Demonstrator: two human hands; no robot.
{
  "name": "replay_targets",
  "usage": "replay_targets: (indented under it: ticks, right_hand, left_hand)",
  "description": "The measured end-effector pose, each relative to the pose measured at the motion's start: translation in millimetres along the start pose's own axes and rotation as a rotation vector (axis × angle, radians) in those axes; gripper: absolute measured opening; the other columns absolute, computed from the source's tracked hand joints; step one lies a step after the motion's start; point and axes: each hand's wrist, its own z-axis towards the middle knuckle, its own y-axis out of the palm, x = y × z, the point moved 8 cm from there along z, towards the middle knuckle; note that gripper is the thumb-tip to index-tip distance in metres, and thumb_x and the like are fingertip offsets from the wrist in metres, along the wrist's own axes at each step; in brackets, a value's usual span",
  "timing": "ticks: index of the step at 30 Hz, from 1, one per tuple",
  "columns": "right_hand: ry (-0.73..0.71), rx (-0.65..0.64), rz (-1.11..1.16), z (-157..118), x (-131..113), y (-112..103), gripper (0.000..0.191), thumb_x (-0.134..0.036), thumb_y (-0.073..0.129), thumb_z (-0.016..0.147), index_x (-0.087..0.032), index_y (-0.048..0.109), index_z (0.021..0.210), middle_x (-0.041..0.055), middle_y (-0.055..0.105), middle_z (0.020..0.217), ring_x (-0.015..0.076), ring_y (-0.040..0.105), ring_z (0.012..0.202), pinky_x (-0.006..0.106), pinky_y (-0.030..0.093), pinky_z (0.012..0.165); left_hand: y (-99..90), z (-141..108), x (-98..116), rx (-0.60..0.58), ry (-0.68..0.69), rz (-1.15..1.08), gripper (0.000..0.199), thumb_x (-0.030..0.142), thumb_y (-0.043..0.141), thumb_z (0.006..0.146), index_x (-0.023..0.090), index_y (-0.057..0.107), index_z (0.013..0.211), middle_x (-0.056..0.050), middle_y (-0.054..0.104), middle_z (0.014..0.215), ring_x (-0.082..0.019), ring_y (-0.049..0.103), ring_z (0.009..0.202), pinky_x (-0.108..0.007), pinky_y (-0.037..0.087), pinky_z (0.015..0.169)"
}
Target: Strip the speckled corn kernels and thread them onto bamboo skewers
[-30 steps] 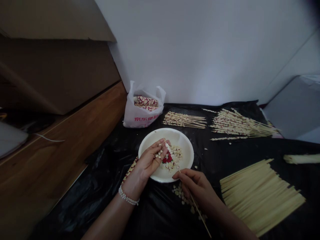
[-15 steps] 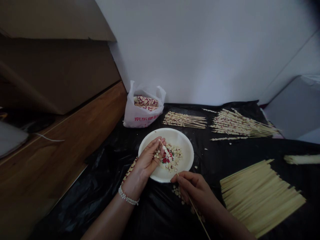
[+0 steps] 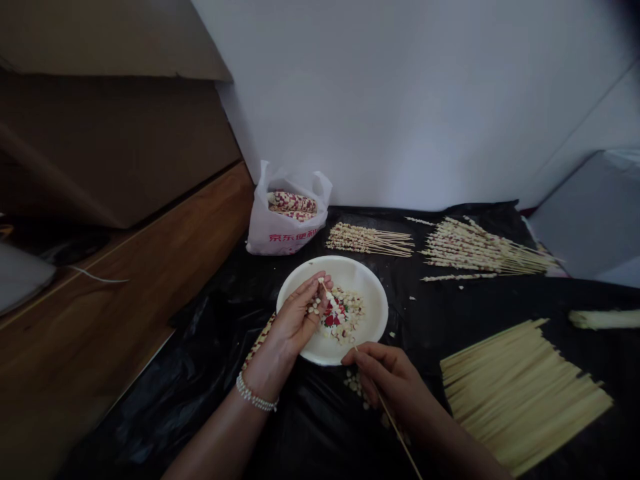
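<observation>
A white bowl (image 3: 373, 313) with loose pale and dark red corn kernels (image 3: 355, 310) sits in the middle, red flowers printed on its bottom. Over its left side my left hand (image 3: 303, 310) is closed, palm up, with several kernels in its palm; kernels on a thin stick show at its fingertips. My right hand (image 3: 383, 370) pinches a thin wooden skewer (image 3: 400, 437) at the bowl's near right rim. The skewer's lower part runs down toward the bottom edge. Whether the stick at my left fingertips is the same one, I cannot tell.
Behind the bowl stands a white plastic bag (image 3: 283, 230) of corn cobs. Skewers with kernels lie in a small bunch (image 3: 367, 240) and a larger pile (image 3: 465, 250). Bare skewers (image 3: 525, 393) lie at right, below a pale cob (image 3: 603, 319). Black plastic sheeting (image 3: 300, 427) covers the floor.
My left fingertips have shifted very slightly upward. A kernel near the skewer tip at my right fingers no longer shows there.
</observation>
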Motion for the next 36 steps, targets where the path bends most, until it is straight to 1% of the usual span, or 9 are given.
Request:
replay_targets:
  ticks: [3,5,8,11,14,19,25,30,36]
  right_hand:
    - [-0.006,-0.005,-0.023,-1,0,0,0.031,-0.048,0.062,0.086,-0.018,0.071,0.085,-0.0087,0.044,0.04,0.0051,0.031,0.037,0.023,0.02,0.044]
    - [-0.007,-0.015,-0.052,-1,-1,1,0.031,-0.047,0.061,0.087,-0.018,0.072,0.086,-0.0085,0.045,0.041,0.0054,0.031,0.038,0.023,0.02,0.044]
    - [-0.003,-0.013,-0.074,-1,-4,1,0.032,-0.048,0.061,0.087,-0.018,0.072,0.086,-0.0081,0.044,0.041,0.0058,0.031,0.039,0.023,0.02,0.045]
    - [0.008,-0.013,-0.069,-2,-4,2,0.033,-0.049,0.061,0.086,-0.018,0.072,0.084,-0.0078,0.044,0.041,0.0058,0.031,0.038,0.023,0.019,0.044]
    - [0.01,-0.018,-0.07,-3,-4,2,0.032,-0.049,0.061,0.086,-0.018,0.072,0.085,-0.0077,0.044,0.041,0.0057,0.03,0.038,0.023,0.018,0.043]
    - [-0.001,-0.006,-0.055,-4,-4,2,0.031,-0.048,0.061,0.087,-0.018,0.072,0.085,-0.0089,0.042,0.04,0.005,0.031,0.038,0.022,0.021,0.044]
    - [0.026,-0.008,-0.069,-4,-7,5,0.037,-0.054,0.061,0.084,-0.018,0.07,0.085,-0.0084,0.044,0.04,0.0048,0.028,0.036,0.021,0.016,0.04]
    - [0.029,-0.027,-0.062,-4,-7,7,0.036,-0.054,0.062,0.082,-0.018,0.069,0.084,-0.0082,0.044,0.04,0.005,0.028,0.036,0.022,0.016,0.042]
    - [0.027,-0.018,-0.091,-4,-8,6,0.037,-0.054,0.06,0.083,-0.018,0.07,0.084,-0.0075,0.045,0.04,0.0058,0.029,0.036,0.023,0.015,0.042]
  left_hand:
    - [-6.0,5,-1,-0.018,0.007,0.032,0.023,0.012,0.069,0.079,0.017,0.072,0.101,-0.009,0.07,0.115,-0.019,0.062,0.113,-0.024,0.05,0.093]
    - [-8.6,9,-1,-0.074,0.03,0.076,0.03,0.013,0.071,0.077,0.021,0.071,0.106,-0.008,0.07,0.116,-0.023,0.056,0.123,-0.029,0.048,0.1]
    - [-15.1,13,-1,-0.116,0.071,0.136,0.034,0.012,0.07,0.077,0.023,0.071,0.109,-0.007,0.066,0.123,-0.025,0.048,0.131,-0.032,0.045,0.104]
    - [-18.5,13,0,-0.146,0.13,0.22,0.037,0.012,0.069,0.077,0.026,0.07,0.111,-0.005,0.064,0.129,-0.025,0.044,0.135,-0.035,0.043,0.106]
    - [-19.6,10,1,-0.163,0.149,0.253,0.04,0.011,0.069,0.076,0.026,0.07,0.113,-0.006,0.064,0.129,-0.027,0.041,0.137,-0.037,0.043,0.106]
    - [-18.8,5,4,-0.164,0.159,0.278,0.042,0.009,0.069,0.074,0.025,0.069,0.113,-0.006,0.064,0.129,-0.028,0.041,0.137,-0.036,0.042,0.106]
    - [-20.0,12,3,-0.146,0.169,0.264,0.039,0.011,0.069,0.076,0.023,0.069,0.113,-0.007,0.062,0.131,-0.026,0.041,0.137,-0.034,0.041,0.107]
    - [-22.5,17,3,-0.138,0.175,0.26,0.038,0.013,0.067,0.078,0.026,0.068,0.114,-0.005,0.06,0.134,-0.026,0.037,0.14,-0.035,0.041,0.107]
    - [-24.1,16,0,-0.105,0.155,0.233,0.039,0.014,0.068,0.079,0.026,0.067,0.116,-0.006,0.062,0.131,-0.025,0.044,0.135,-0.034,0.042,0.107]
